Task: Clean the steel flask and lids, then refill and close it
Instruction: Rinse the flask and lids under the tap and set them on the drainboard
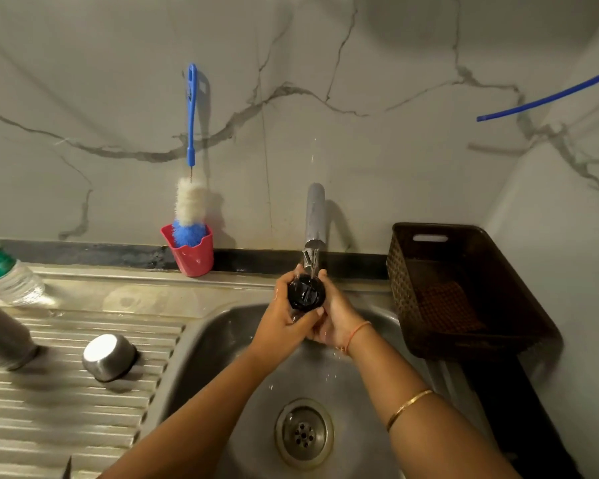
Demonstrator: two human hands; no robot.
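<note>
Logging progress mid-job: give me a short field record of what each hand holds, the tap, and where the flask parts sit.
left hand: grips black round plastic lid
right hand: holds the same lid
tap: chrome, water running onto lid
steel cup lid: inverted on ribbed drainboard
steel flask: left edge, partly out of frame
brush: blue bottle brush in red cup

A thin orange thread [358,331] circles the right wrist; a slim gold bangle [408,407] sits farther up that forearm.

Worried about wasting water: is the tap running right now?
On: a stream falls from the tap onto the black lid that the left hand and right hand hold.
</note>
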